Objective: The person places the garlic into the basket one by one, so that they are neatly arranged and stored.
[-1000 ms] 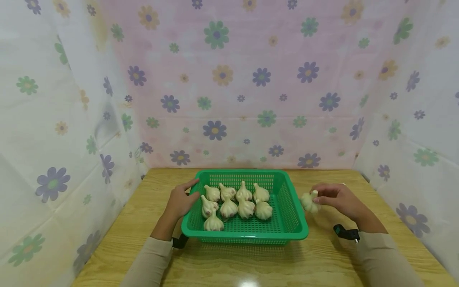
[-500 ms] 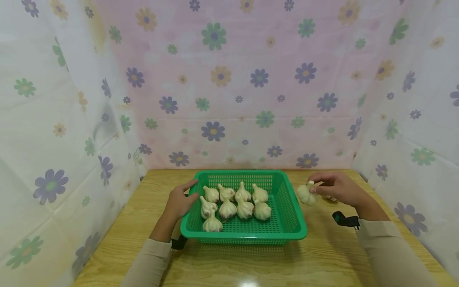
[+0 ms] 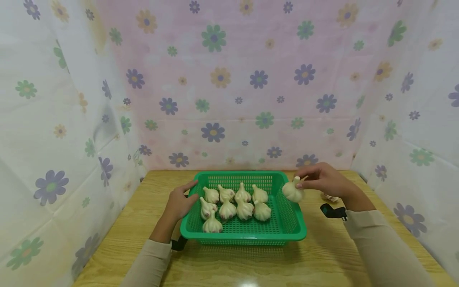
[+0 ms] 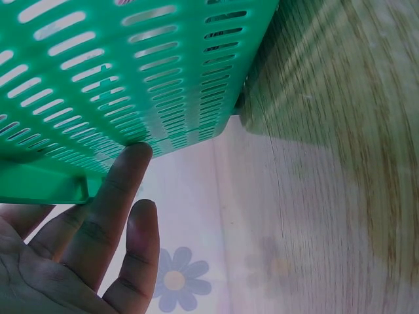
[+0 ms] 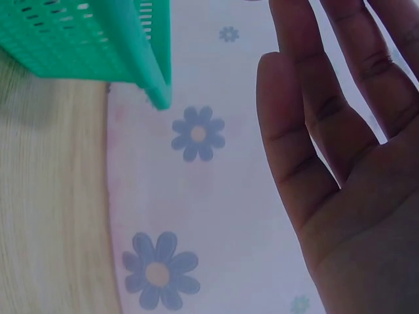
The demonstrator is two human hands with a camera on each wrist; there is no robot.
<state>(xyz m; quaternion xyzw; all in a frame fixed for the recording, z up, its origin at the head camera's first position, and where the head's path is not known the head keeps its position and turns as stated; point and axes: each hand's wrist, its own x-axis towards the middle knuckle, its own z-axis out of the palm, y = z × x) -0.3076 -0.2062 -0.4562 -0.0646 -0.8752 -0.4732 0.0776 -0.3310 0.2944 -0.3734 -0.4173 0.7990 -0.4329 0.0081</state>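
Note:
My right hand pinches a garlic bulb near its stalk, over the right rim of the green basket. The bulb hangs stalk up; in the right wrist view it is out of sight, and that hand's lower fingers show beside the basket. My left hand holds the basket's left rim, thumb and index finger at the rim. From the left wrist view, another finger touches the slotted outer wall. Inside the basket, several garlic bulbs lie grouped toward the left and middle.
Behind my right wrist a pale, brown-marked object lies on the wooden table, partly hidden. Flowered cloth hangs behind the table and on both sides. The right part of the basket floor shows bare slots.
My right hand has lifted the garlic bulb and carried it left, from beside the basket to above its right rim. The object behind the wrist has come into sight. My left hand stays put.

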